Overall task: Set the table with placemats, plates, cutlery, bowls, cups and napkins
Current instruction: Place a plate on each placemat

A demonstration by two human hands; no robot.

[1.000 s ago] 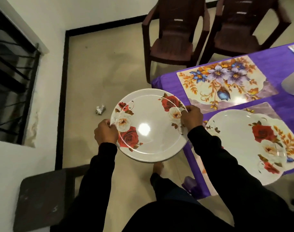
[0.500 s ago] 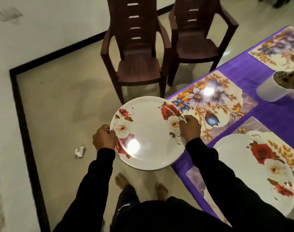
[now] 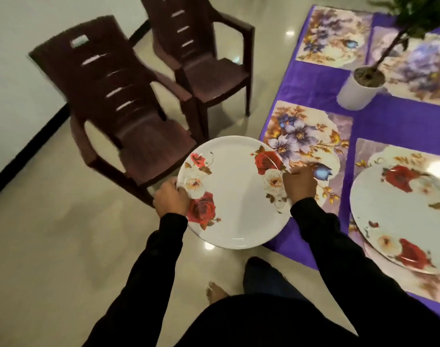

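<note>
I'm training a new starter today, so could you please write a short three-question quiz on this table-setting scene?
1. True or false: the held plate already rests flat on a placemat.
2. How many placemats show no plate? A one, B three, C five.
3. What stands in the white pot?

Key: 1 false, the left hand and right hand hold it at the table edge. 2 B. 3 a plant.

Left hand [image 3: 172, 195] and right hand [image 3: 299, 183] (sleeves black) grip with curled fingers.
</note>
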